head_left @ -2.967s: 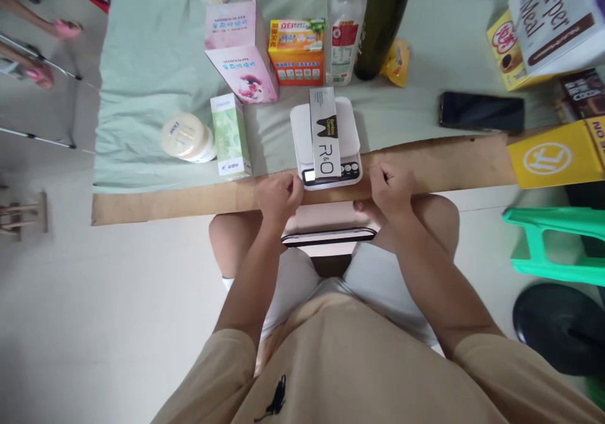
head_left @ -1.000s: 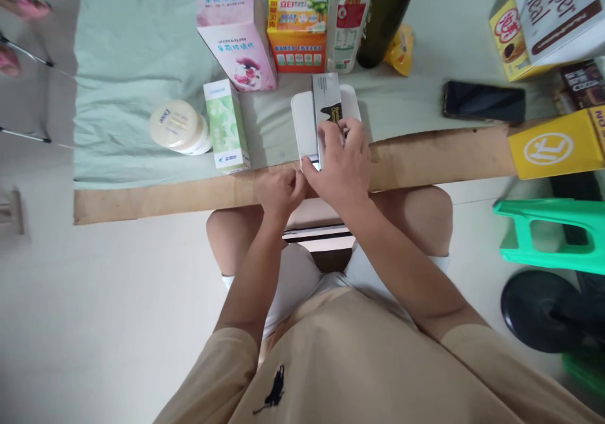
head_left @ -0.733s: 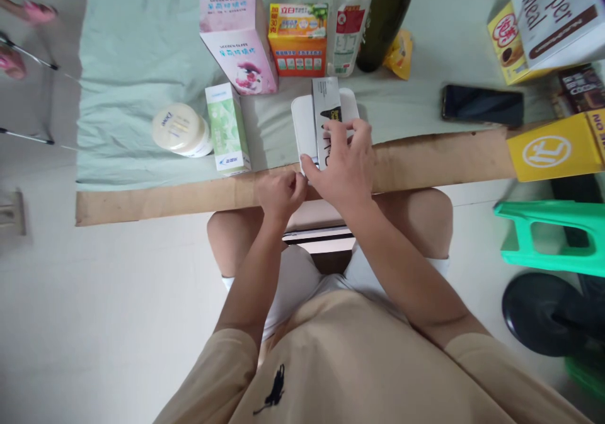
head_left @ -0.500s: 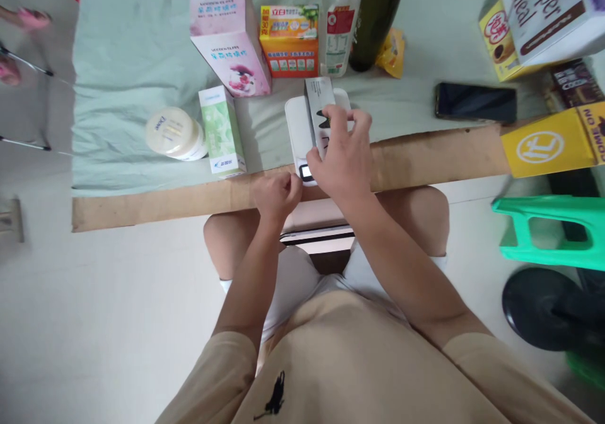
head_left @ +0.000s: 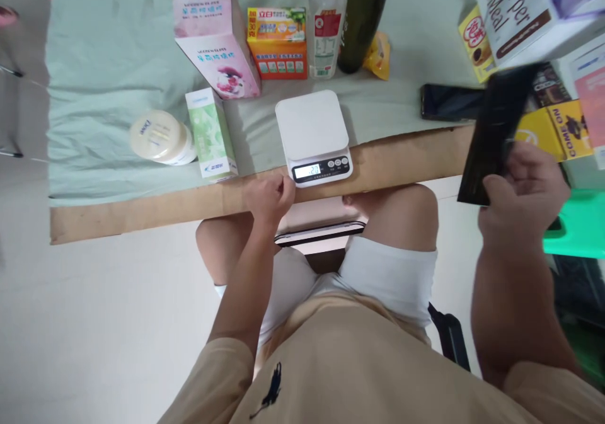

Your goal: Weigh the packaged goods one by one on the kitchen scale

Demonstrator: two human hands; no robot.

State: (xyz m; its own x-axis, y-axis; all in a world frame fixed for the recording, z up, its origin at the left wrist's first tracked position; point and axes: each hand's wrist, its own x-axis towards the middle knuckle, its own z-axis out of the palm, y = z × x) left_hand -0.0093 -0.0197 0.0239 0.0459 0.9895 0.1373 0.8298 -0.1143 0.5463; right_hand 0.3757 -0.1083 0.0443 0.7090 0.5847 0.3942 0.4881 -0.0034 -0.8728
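Observation:
My right hand (head_left: 529, 188) grips a slim dark box (head_left: 496, 134) by its lower part. It is held up at a tilt over the table's front edge, on the right, and is partly blurred. My left hand (head_left: 270, 196) is a closed fist on the front edge, just left of a white digital kitchen scale (head_left: 312, 125). Nothing lies on the scale's platform. Its display is lit, but I cannot read the figures surely. Left of the scale stand a green-and-white box (head_left: 211, 135) and a cream-lidded jar (head_left: 161, 137).
Behind the scale stand a pink box (head_left: 217, 49), an orange box (head_left: 278, 49), a clear bottle (head_left: 325, 40) and a dark green bottle (head_left: 362, 27), with a yellow packet (head_left: 378, 57) beside them. A phone (head_left: 447, 103) and a "Super Meal" box (head_left: 517, 17) are at the right.
The slim box has left the scale, carried right in my right hand past the phone. My left fist has stayed by the scale. The view has shifted slightly.

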